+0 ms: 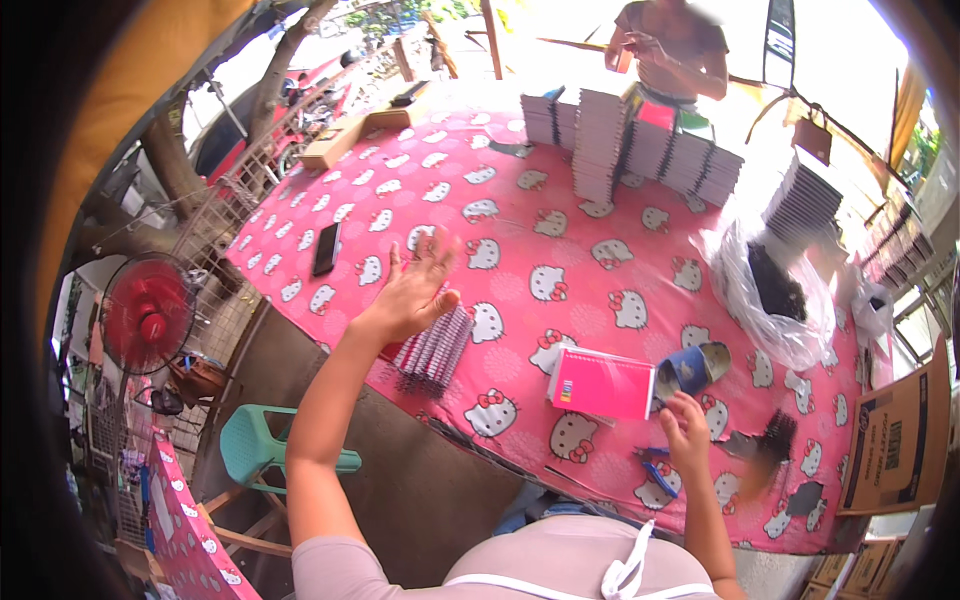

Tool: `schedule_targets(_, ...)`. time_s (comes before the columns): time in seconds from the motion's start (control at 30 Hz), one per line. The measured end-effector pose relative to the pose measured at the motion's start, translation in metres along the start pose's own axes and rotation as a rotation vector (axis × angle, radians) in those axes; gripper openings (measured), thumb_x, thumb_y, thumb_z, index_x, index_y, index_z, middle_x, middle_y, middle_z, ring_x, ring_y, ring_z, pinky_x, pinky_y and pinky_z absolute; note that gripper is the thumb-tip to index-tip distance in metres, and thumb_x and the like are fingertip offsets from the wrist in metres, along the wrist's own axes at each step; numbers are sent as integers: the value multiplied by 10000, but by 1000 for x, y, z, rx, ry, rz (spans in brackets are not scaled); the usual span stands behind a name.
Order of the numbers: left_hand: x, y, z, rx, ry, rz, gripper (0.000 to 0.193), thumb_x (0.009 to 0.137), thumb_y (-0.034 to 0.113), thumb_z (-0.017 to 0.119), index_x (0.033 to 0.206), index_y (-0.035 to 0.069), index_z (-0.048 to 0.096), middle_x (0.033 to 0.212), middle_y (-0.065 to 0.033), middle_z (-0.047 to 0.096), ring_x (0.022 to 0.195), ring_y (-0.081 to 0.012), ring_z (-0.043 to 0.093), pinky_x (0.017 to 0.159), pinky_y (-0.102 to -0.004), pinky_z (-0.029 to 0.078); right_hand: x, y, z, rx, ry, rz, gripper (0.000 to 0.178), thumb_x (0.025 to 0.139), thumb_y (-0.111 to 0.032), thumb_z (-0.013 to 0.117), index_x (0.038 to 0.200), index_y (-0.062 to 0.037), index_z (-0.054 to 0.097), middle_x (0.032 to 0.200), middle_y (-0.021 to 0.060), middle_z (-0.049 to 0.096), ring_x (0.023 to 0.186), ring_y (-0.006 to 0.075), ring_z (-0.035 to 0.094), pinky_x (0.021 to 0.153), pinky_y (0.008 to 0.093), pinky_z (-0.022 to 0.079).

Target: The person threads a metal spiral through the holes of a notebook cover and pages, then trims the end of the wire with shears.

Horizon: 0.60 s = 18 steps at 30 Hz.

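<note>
My left hand [420,285] is raised with its fingers spread, holding nothing, just above a stack of spiral-bound notebooks [437,348] at the table's near left edge. My right hand [687,430] is near the lower right corner of a pink-covered notebook [608,383]. Its fingers are loosely bent and apart, with nothing visible between them. A blue slipper [692,370] lies against the notebook's right side, just beyond that hand. Blue-handled pliers [660,478] rest on the table below it. To their right is a bunch of black bristle-like pieces, probably binding coils [776,434].
Tall notebook stacks [598,145] stand at the far side, before another person [670,50]. A plastic bag with black contents [775,285] sits right. A phone [326,249] lies left. Cardboard box [895,440], green stool [260,445] and red fan [150,312] surround the pink-covered table [530,255].
</note>
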<state>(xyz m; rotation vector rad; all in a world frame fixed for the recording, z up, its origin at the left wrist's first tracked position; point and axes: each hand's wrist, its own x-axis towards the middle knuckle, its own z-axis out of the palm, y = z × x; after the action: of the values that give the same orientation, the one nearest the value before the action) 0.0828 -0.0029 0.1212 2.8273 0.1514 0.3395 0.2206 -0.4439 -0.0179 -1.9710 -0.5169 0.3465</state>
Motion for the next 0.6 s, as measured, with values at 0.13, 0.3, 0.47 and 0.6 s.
schedule_targets(0.13,1,85,54,-980,-87,-234,829,951,597,387,1529,73,107,1577,-174,117,1460,-273,107,1146,-527,83,24,10,10,742,-187,512,763,912,-596,522,1358,15,422,1315,151,505,1209,259,504,969,393,422)
schedule_targets(0.3,7,119,172,-1435,-290,-808,743,874,505,582,1440,74,367,1408,-171,411,1306,-260,406,1106,-408,289,46,7,54,475,-189,314,779,900,-624,517,1365,-5,426,1319,144,500,1228,238,455,1012,401,375)
schedule_targets(0.47,-23,132,208,-1650,-214,-767,574,833,344,659,1311,64,511,1275,-157,513,1162,-214,532,954,-389,460,27,1,62,565,-209,409,716,890,-609,548,1293,-18,514,1252,134,556,1167,212,484,985,376,384)
schedule_targets(0.6,-52,154,204,-1634,-112,-732,790,798,361,715,1409,9,360,1384,-189,389,1247,-256,457,1011,-413,410,-8,-15,49,320,-230,107,694,889,-576,574,1281,-7,521,1255,142,563,1183,231,503,1023,356,372)
